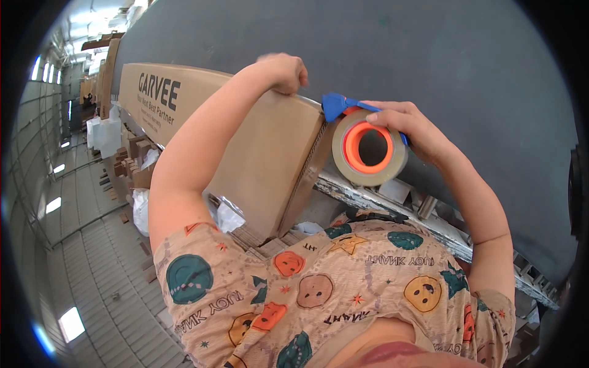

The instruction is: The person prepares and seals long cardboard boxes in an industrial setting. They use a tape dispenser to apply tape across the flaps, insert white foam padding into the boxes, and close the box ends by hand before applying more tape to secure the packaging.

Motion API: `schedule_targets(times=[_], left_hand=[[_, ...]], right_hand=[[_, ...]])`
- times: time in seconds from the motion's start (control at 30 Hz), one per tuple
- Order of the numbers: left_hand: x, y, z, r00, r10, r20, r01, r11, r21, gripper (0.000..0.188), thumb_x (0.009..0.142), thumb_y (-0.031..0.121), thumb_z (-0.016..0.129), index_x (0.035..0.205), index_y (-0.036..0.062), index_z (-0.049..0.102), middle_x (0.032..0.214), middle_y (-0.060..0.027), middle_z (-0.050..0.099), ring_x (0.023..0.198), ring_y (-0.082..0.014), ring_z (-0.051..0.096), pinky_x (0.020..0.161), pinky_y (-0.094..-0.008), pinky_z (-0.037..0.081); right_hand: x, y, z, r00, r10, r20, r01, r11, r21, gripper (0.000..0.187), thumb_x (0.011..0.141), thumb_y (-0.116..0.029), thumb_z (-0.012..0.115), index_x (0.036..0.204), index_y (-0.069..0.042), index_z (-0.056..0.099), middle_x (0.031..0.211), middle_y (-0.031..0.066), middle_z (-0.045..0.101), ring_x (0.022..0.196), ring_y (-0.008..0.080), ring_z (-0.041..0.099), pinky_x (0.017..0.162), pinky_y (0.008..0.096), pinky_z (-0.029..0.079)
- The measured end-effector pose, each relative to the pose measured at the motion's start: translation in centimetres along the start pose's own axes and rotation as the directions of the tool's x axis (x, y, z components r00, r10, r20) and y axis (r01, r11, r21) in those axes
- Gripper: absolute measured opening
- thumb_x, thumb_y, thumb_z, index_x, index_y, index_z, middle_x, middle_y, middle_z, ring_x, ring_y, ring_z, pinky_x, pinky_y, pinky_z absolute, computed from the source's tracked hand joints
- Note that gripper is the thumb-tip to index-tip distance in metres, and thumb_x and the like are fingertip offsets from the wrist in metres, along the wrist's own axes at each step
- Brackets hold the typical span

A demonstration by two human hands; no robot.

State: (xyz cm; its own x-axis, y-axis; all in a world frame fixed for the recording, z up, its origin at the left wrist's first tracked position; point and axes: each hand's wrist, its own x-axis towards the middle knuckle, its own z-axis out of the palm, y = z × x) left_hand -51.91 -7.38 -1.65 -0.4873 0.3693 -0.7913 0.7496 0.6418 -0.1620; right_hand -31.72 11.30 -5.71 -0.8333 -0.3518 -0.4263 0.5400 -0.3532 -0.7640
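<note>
Head view: the right hand (pixel 408 126) has its fingers clamped on a blue tape dispenser (pixel 336 106) at the right end of the cardboard carton (pixel 257 150), which stretches left; the left hand (pixel 283 72) curls at its far edge, grip unclear.

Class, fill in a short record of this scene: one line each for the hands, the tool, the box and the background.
Left hand: curled, at the box's upper edge; grip unclear
Right hand: holding the tape dispenser
Tape dispenser: blue, by the box's right end, carrying a pale tape roll with an orange core
Box: long, brown cardboard, dark print on its side
Background: dark grey surface beyond the box
</note>
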Motion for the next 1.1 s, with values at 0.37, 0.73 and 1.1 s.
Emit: schedule_targets(times=[0.37, 0.73, 1.1], left_hand=[[-2.0, 0.0, 11.2, 0.623, 0.044, -0.781, -0.350, 0.908, -0.228, 0.030, 0.094, 0.030, 0.049, 0.111, 0.0130, 0.066, 0.110, -0.0095, 0.065, 0.108, -0.0267, 0.057, 0.095, -0.0372, 0.042], [1.9, 8.8, 1.6, 0.641, -0.022, -0.767, -0.091, 0.990, -0.105, 0.061, 0.095, 0.054, 0.030, 0.109, 0.0072, 0.066, 0.115, -0.0188, 0.064, 0.112, -0.0302, 0.057, 0.097, -0.0429, 0.040], [1.9, 13.0, 0.2, 0.640, 0.004, -0.768, -0.159, 0.979, -0.127, 0.066, 0.096, 0.055, 0.025, 0.111, 0.0042, 0.065, 0.119, -0.0193, 0.062, 0.115, -0.0328, 0.056, 0.101, -0.0440, 0.036]], right_hand=[[0.7, 2.5, 2.7, 0.975, -0.065, -0.212, 0.097, 0.985, 0.144, 0.036, 0.083, -0.031, 0.065, 0.105, -0.002, 0.065, 0.101, 0.0081, 0.064, 0.091, 0.0156, 0.062, 0.083, 0.0303, 0.050], [-2.1, 4.8, -3.4, 0.859, -0.287, -0.425, 0.354, 0.931, 0.087, 0.048, 0.087, -0.037, 0.059, 0.122, -0.004, 0.057, 0.113, 0.0060, 0.061, 0.103, 0.0135, 0.058, 0.090, 0.0296, 0.047], [-13.8, 20.7, 18.5, 0.763, -0.370, -0.530, 0.360, 0.924, -0.127, 0.061, 0.084, -0.030, 0.070, 0.133, 0.000, 0.050, 0.119, 0.0128, 0.061, 0.107, 0.0154, 0.056, 0.095, 0.0302, 0.044]])
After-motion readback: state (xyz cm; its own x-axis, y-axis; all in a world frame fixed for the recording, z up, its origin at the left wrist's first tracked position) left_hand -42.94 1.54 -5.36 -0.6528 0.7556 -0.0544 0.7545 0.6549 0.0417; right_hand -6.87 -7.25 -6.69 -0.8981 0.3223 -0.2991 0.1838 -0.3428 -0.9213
